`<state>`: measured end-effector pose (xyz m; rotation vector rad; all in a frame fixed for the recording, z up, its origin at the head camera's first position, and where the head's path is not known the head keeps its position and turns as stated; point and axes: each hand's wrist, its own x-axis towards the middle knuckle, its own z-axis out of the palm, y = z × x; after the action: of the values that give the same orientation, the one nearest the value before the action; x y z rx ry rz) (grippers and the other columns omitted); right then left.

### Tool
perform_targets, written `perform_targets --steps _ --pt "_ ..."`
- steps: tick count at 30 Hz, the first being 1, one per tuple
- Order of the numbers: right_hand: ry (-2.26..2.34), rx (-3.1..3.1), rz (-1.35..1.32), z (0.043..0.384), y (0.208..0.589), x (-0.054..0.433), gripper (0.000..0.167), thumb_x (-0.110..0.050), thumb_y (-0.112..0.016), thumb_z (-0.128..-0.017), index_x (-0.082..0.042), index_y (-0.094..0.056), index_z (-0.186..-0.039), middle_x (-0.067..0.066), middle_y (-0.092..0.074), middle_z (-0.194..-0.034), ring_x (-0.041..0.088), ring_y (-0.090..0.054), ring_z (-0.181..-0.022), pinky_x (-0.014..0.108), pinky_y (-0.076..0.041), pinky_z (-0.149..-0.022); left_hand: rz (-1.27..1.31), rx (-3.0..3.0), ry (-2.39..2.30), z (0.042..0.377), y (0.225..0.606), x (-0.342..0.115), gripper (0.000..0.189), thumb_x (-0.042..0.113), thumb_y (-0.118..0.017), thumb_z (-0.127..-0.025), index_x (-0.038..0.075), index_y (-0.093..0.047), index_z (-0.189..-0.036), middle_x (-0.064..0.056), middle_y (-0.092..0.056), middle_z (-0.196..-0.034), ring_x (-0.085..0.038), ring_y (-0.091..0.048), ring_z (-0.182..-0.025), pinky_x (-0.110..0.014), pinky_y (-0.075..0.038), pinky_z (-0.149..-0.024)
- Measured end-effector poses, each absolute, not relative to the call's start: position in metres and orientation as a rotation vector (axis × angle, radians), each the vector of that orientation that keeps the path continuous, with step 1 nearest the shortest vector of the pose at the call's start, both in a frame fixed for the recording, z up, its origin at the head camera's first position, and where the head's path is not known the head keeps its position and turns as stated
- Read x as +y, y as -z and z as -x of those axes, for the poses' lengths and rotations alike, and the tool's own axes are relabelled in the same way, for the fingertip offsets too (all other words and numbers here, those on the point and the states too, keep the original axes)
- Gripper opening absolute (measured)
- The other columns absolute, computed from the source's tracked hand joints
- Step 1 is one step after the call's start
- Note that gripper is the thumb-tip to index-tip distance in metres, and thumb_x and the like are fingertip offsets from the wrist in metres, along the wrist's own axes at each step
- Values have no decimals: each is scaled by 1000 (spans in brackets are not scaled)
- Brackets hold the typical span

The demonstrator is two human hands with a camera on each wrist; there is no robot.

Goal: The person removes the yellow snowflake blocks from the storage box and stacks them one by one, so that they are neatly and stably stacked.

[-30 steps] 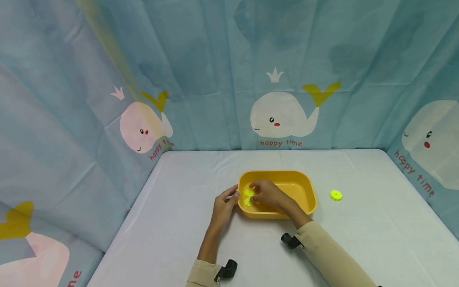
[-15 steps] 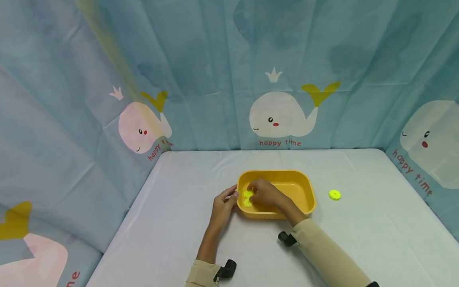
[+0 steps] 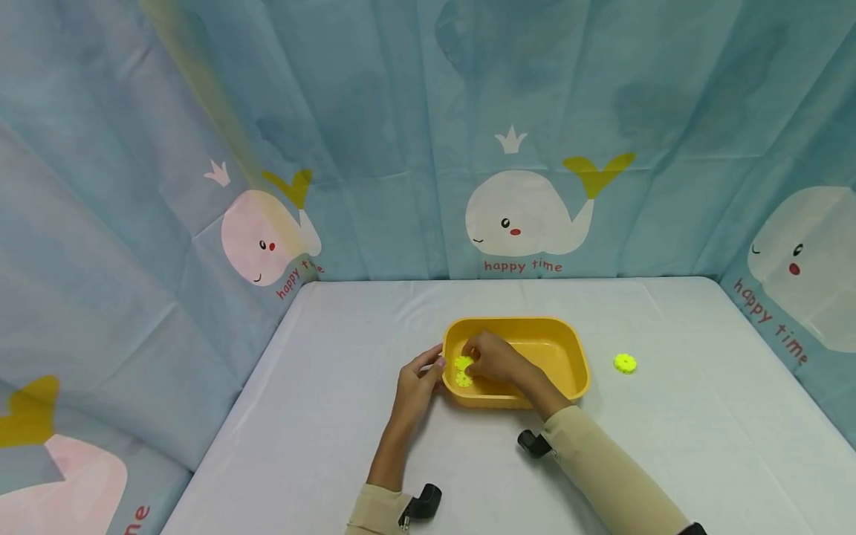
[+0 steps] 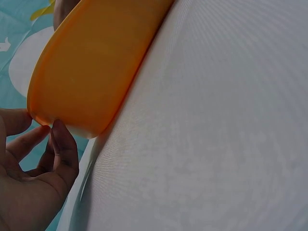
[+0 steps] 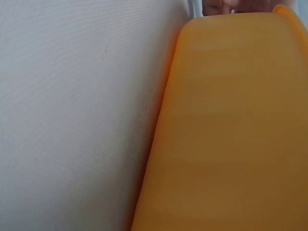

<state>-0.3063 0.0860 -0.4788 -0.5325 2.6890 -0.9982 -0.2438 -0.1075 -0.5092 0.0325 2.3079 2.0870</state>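
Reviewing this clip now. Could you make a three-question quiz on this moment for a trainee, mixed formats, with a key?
1. Multiple choice: in the head view, where is the lone yellow-green disc relative to the tray? A) left of it; B) right of it; C) inside it.
2. True or false: the left hand touches the tray's end from outside.
3. Short answer: which hand reaches inside the tray, and at which end are its fingers?

Key: 1. B. 2. True. 3. The right hand; the left end.

The yellow tray (image 3: 545, 358) I touch is smooth, faintly glossy plastic; my sleeves (image 3: 605, 464) matt cloth, the tablecloth (image 3: 328, 394) finely woven, the whale-print curtain (image 3: 381, 96) creased fabric.
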Motion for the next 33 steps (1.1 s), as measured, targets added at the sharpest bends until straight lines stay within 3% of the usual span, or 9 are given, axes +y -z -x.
perform_targets --steps 10,23,33 --pt "1020 2664 459 305 476 87 27 -2 -84 -86 -1 -72 -111 10 -66 -101 22 -58 -90 37 -55 -87 -43 2293 -2108 243 507 -106 46 29 -63 -108 12 -62 -150 -16 -62 -140 -33 -66 -119 -22 -57 -83" --pt "1077 2664 434 301 476 92 18 2 -75 -92 -6 -72 -107 9 -68 -100 23 -60 -89 36 -56 -85 -17 2325 -2070 244 508 -107 42 29 -63 -107 17 -64 -148 -10 -63 -137 -24 -66 -114 -23 -58 -83" --pt "1236 2630 402 297 469 104 19 3 -68 -95 -5 -76 -110 6 -70 -92 19 -60 -80 28 -54 -74 -19 2320 -2086 245 508 -106 45 25 -61 -109 8 -60 -150 -19 -61 -142 -36 -64 -120 -23 -56 -82"
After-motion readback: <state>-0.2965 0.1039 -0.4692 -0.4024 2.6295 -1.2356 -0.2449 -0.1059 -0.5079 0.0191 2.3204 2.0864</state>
